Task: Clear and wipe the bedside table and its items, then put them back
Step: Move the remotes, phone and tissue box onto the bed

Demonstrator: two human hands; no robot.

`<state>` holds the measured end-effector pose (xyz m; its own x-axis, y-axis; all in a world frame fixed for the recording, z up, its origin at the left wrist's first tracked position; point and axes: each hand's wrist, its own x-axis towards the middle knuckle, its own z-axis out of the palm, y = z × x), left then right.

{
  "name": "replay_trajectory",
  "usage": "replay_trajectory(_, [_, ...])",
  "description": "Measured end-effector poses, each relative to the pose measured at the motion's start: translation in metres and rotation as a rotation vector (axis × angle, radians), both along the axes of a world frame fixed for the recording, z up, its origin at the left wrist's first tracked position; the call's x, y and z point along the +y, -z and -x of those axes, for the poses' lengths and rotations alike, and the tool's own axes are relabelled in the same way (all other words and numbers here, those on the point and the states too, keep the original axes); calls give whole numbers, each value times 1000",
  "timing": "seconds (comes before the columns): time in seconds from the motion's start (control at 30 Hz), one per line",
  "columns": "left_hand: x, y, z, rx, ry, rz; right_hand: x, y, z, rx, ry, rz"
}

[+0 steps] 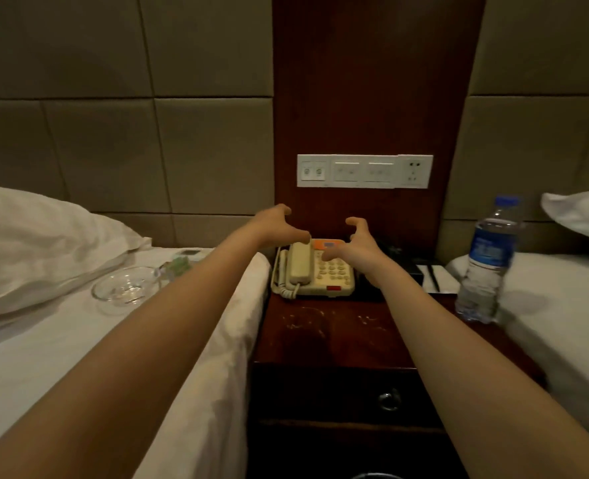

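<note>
A cream desk telephone [324,274] with a handset and an orange top strip sits at the back of the dark wooden bedside table [341,337]. Both my arms stretch out over it. My left hand [277,224] hovers above the phone's left side with spread, curved fingers, holding nothing. On the phone's right side, my right hand [358,243] does the same. A plastic water bottle [486,267] with a blue cap and label stands on the right bed's edge. On the left bed lie a clear glass ashtray [125,288] and a small greenish item [179,266].
Black-and-white items [431,276] lie on the table right of the phone. A white switch and socket panel [364,171] is on the wooden wall board. White pillows [41,247] and beds flank the table. Below the top is a drawer with a ring pull [388,399].
</note>
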<state>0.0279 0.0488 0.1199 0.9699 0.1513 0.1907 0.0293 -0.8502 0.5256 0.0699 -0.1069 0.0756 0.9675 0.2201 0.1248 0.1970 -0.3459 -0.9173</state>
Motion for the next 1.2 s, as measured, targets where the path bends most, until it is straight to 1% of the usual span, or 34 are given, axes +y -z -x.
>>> replay_trajectory(0.2, [-79,11,-14,54,176,29,-85,-3,6,-82,205,29])
replay_trajectory(0.33, [-133,18,-22,83,280,38,-134,-7,15,-227,339,31])
replay_trajectory(0.4, [-159,22,-27,83,320,51,-159,-7,18,-260,415,20])
replay_trajectory(0.5, [-192,29,-31,101,369,79,-188,-2,17,-241,514,49])
replay_trajectory(0.6, [-214,40,-38,127,401,105,-208,10,10,-167,576,80])
replay_trajectory(0.73, [-230,56,-50,140,419,95,-221,27,-4,-92,600,104])
replay_trajectory(0.87, [-240,72,-66,142,418,113,-222,44,-22,-17,548,92])
replay_trajectory(1.0, [-249,87,-84,115,407,165,-219,53,-44,-29,505,40])
replay_trajectory(1.2, [-265,106,-100,96,419,270,-219,64,-67,-41,517,-56])
